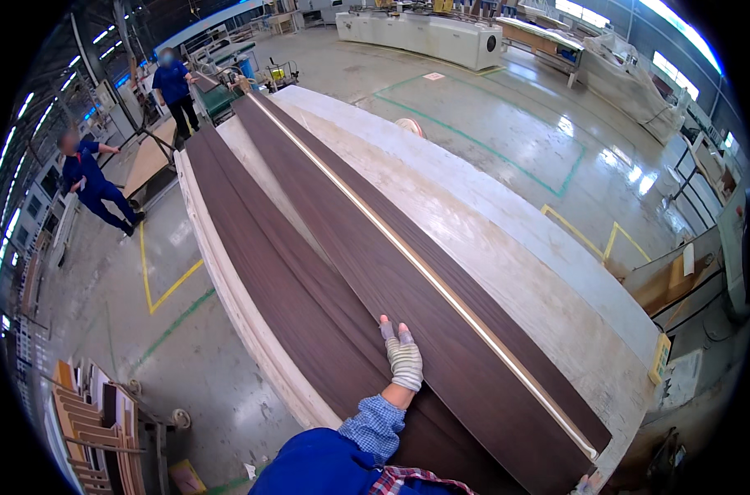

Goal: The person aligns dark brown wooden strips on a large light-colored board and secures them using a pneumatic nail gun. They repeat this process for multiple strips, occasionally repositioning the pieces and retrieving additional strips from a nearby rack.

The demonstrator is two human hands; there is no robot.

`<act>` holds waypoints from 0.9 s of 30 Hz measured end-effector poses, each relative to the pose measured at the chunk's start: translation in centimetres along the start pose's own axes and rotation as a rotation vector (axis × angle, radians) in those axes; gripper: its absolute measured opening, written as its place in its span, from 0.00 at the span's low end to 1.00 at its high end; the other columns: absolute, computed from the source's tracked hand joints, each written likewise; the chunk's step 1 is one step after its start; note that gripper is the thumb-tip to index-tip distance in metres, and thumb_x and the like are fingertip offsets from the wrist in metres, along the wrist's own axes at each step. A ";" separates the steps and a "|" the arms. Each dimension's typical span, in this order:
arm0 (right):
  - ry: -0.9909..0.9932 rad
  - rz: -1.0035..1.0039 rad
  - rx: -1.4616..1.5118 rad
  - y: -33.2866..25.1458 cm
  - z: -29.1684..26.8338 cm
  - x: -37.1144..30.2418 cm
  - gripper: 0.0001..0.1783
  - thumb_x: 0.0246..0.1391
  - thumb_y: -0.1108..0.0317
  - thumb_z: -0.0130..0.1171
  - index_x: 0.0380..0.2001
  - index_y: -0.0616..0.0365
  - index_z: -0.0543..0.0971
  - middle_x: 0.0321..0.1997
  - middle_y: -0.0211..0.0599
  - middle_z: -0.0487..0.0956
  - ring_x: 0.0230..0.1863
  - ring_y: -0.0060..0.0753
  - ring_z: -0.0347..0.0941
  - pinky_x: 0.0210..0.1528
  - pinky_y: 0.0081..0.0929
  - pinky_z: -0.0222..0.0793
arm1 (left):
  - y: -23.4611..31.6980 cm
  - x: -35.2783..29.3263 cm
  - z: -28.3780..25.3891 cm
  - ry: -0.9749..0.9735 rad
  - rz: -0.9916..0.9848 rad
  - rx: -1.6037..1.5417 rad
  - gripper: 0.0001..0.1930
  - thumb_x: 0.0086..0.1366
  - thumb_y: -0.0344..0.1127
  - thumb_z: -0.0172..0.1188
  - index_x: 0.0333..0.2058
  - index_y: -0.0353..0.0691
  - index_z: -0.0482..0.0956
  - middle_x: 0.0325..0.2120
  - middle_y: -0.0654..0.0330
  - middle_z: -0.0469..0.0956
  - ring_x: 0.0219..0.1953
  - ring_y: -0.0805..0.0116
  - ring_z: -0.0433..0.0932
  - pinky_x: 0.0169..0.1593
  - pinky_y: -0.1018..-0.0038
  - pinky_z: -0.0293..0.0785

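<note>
In the head view, a workshop with a grey, tape-marked floor [507, 120] surrounds a long pale bench [515, 272]; a white machine [424, 40] stands beyond it, and two co-workers in blue [177, 85] [96, 183] are at the far left. On the bench lie two dark brown panels, and work looks partly done: the upper panel [408, 289] already carries a light strip [428, 280] along nearly its whole length, while the lower panel [259, 247] shows none on its visible face. The upper panel lies aslant, partly over the lower one, straight-edged and wood-grained; the lower panel looks wavy along its length. The gloved left hand [405, 363] rests at the upper panel's left edge, two fingers [404, 337] outstretched; whether the others grip is hidden. Only fingertips of the right hand [588, 480] show, by the near corner, so I cannot tell their hold
</note>
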State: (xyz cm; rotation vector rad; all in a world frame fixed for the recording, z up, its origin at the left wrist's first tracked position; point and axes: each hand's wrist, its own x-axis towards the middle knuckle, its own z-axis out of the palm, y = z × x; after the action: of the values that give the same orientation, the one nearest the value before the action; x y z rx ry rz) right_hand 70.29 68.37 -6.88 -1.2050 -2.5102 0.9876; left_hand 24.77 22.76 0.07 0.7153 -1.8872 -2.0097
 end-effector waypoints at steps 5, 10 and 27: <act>0.183 0.400 0.218 -12.7 -0.4 -4.0 0.26 0.56 0.57 0.46 0.55 0.59 0.63 0.53 0.43 0.68 0.54 0.38 0.59 0.58 0.31 0.49 | 0.4 -1.4 -1.1 -0.039 0.003 -0.003 0.31 0.68 0.44 0.42 0.63 0.36 0.44 0.65 0.54 0.40 0.67 0.61 0.37 0.66 0.72 0.36; 0.234 0.560 0.362 -11.8 0.1 -8.9 0.22 0.58 0.56 0.50 0.50 0.60 0.70 0.46 0.44 0.74 0.44 0.38 0.69 0.49 0.29 0.64 | -0.7 -1.0 -1.5 -0.059 -0.040 0.072 0.31 0.68 0.44 0.42 0.63 0.35 0.45 0.65 0.54 0.44 0.66 0.63 0.40 0.66 0.74 0.38; 0.419 0.149 0.345 -6.7 0.1 5.7 0.29 0.54 0.48 0.52 0.42 0.67 0.75 0.40 0.51 0.76 0.39 0.41 0.73 0.41 0.32 0.70 | -7.3 -0.1 9.6 -0.249 -0.077 -0.292 0.14 0.60 0.31 0.53 0.45 0.39 0.69 0.38 0.66 0.67 0.39 0.75 0.63 0.47 0.79 0.62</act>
State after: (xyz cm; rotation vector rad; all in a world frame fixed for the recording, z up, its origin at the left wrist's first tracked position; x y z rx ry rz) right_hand 62.31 69.60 -3.35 -1.3353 -1.8676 1.0219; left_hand 20.52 31.61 -6.98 0.4843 -1.6544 -2.4536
